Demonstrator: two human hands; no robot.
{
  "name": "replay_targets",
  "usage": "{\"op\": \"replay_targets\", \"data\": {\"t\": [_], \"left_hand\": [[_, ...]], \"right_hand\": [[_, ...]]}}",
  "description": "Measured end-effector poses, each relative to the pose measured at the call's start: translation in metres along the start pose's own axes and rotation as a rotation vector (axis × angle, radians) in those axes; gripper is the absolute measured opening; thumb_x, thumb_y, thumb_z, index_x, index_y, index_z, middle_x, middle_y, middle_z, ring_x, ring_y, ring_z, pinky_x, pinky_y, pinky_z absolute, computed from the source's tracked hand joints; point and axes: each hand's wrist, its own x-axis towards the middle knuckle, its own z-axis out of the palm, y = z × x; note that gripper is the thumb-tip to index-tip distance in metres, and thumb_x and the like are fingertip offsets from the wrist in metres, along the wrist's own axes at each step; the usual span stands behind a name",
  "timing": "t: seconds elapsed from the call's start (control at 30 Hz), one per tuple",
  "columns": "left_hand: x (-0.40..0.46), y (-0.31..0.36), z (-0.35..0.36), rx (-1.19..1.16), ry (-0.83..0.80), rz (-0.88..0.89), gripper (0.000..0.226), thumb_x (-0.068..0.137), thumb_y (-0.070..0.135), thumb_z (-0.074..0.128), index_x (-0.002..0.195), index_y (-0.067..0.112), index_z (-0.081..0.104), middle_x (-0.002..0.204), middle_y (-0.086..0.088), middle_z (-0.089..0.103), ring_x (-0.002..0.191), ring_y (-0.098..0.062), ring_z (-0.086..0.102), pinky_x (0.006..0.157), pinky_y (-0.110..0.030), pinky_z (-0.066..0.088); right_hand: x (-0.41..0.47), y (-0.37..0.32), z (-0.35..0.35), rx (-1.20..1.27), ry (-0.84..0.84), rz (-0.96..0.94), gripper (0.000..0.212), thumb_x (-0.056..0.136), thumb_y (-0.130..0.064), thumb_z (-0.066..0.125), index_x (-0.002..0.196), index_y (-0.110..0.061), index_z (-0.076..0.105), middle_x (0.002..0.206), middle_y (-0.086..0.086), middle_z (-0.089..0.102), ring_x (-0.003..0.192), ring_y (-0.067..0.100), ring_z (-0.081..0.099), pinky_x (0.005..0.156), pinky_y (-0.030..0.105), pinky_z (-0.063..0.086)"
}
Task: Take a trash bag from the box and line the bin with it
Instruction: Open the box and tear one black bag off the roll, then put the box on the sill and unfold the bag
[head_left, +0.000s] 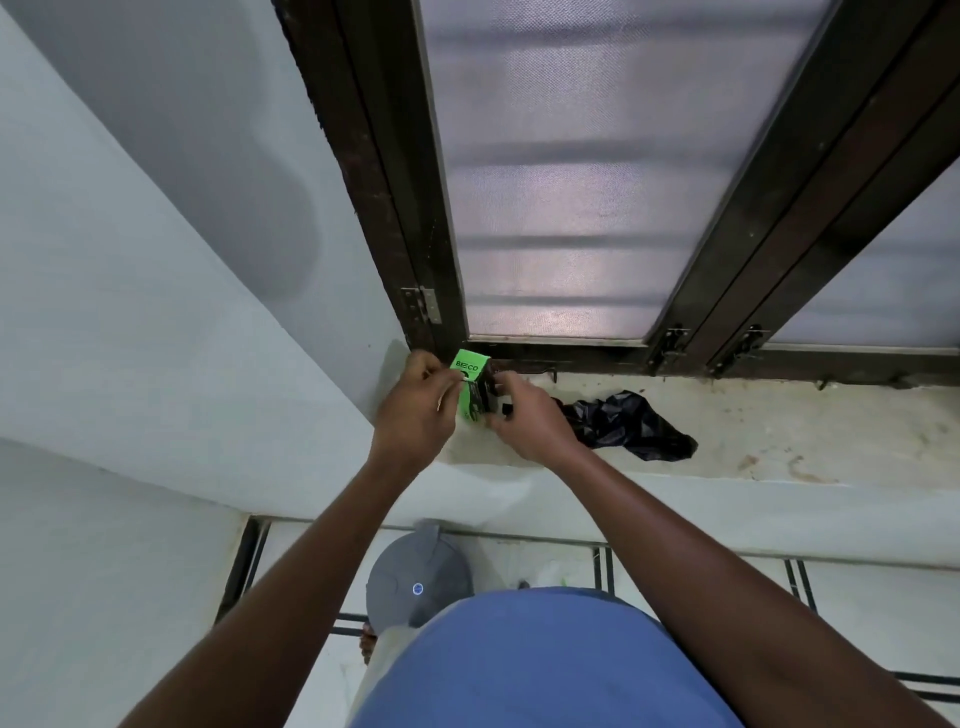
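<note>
Crowding the box (471, 385): both hands, crumpled bag (626, 425).

Green trash bag box (470, 387), centre of the frame: brand name "BECO" in black capitals on its top face. Smaller print on its side is too small to read.
</note>
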Motion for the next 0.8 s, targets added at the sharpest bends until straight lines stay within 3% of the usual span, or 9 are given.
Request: {"op": "replay_targets", "data": {"t": [0.13, 0.23, 0.3, 0.4, 0.5, 0.6, 0.7, 0.8], "left_hand": [[-0.013, 0.006, 0.007, -0.148, 0.125, -0.255, 0.014, 0.099, 0.019, 0.071, 0.108, 0.016, 0.06, 0.107, 0.004, 0.058, 0.086, -0.011, 0.056, 0.074, -0.023, 0.041], [-0.023, 0.0, 0.022, -0.373, -0.068, -0.503, 0.008, 0.093, 0.027, 0.072, 0.09, 0.024, 0.065, 0.086, 0.007, 0.07, 0.08, -0.021, 0.069, 0.078, -0.037, 0.062], [-0.028, -0.005, 0.027, -0.467, -0.19, -0.589, 0.002, 0.093, 0.026, 0.071, 0.094, 0.025, 0.073, 0.093, 0.007, 0.075, 0.09, -0.024, 0.074, 0.089, -0.044, 0.064], [-0.033, -0.004, 0.028, -0.466, -0.238, -0.575, 0.012, 0.099, 0.021, 0.069, 0.106, 0.019, 0.078, 0.103, 0.004, 0.077, 0.095, -0.021, 0.073, 0.087, -0.032, 0.058], [-0.036, -0.002, 0.03, -0.525, -0.276, -0.542, 0.011, 0.102, 0.02, 0.068, 0.105, 0.018, 0.079, 0.097, 0.003, 0.077, 0.09, -0.021, 0.074, 0.077, -0.025, 0.053], [-0.035, 0.009, 0.033, -0.575, -0.345, -0.454, 0.011, 0.104, 0.022, 0.07, 0.106, 0.017, 0.079, 0.096, -0.001, 0.079, 0.091, -0.026, 0.078, 0.077, -0.031, 0.059], [-0.033, 0.031, 0.037, -0.636, -0.381, -0.376, 0.013, 0.105, 0.022, 0.069, 0.11, 0.014, 0.079, 0.098, -0.003, 0.081, 0.09, -0.023, 0.078, 0.078, -0.038, 0.063], [-0.028, 0.054, 0.047, -0.691, -0.427, -0.333, 0.015, 0.106, 0.021, 0.069, 0.112, 0.013, 0.079, 0.098, -0.005, 0.082, 0.09, -0.022, 0.078, 0.079, -0.038, 0.064]], "right_hand": [[0.002, -0.007, -0.008, -0.154, 0.075, -0.06, 0.064, 0.097, -0.038, 0.076, 0.156, -0.03, 0.053, 0.143, -0.002, 0.058, 0.123, 0.026, 0.065, 0.097, 0.045, 0.059], [0.004, -0.012, -0.01, -0.212, 0.061, -0.102, 0.067, 0.099, -0.037, 0.077, 0.161, -0.03, 0.052, 0.147, -0.001, 0.055, 0.123, 0.025, 0.065, 0.096, 0.043, 0.059], [0.002, -0.017, -0.01, -0.155, 0.034, -0.118, 0.067, 0.1, -0.033, 0.077, 0.162, -0.025, 0.052, 0.151, 0.001, 0.057, 0.128, 0.024, 0.063, 0.101, 0.041, 0.057], [-0.008, -0.023, -0.005, -0.022, 0.054, -0.123, 0.051, 0.103, -0.031, 0.074, 0.15, -0.017, 0.063, 0.144, 0.001, 0.062, 0.119, 0.02, 0.065, 0.1, 0.038, 0.056], [-0.029, -0.017, 0.001, 0.195, 0.161, -0.102, 0.03, 0.103, -0.029, 0.073, 0.131, -0.019, 0.075, 0.126, -0.005, 0.07, 0.095, 0.01, 0.069, 0.084, 0.027, 0.055], [-0.053, -0.007, -0.001, 0.374, 0.232, -0.008, 0.015, 0.102, -0.027, 0.075, 0.115, -0.023, 0.079, 0.111, -0.013, 0.076, 0.085, 0.009, 0.074, 0.074, 0.026, 0.06], [-0.073, 0.005, -0.01, 0.483, 0.279, 0.072, 0.01, 0.102, -0.028, 0.075, 0.112, -0.027, 0.079, 0.104, -0.013, 0.078, 0.083, 0.011, 0.077, 0.075, 0.033, 0.064], [-0.089, 0.017, -0.022, 0.502, 0.364, 0.099, 0.009, 0.103, -0.027, 0.074, 0.111, -0.027, 0.078, 0.102, -0.012, 0.079, 0.09, 0.007, 0.075, 0.077, 0.027, 0.061]]}}
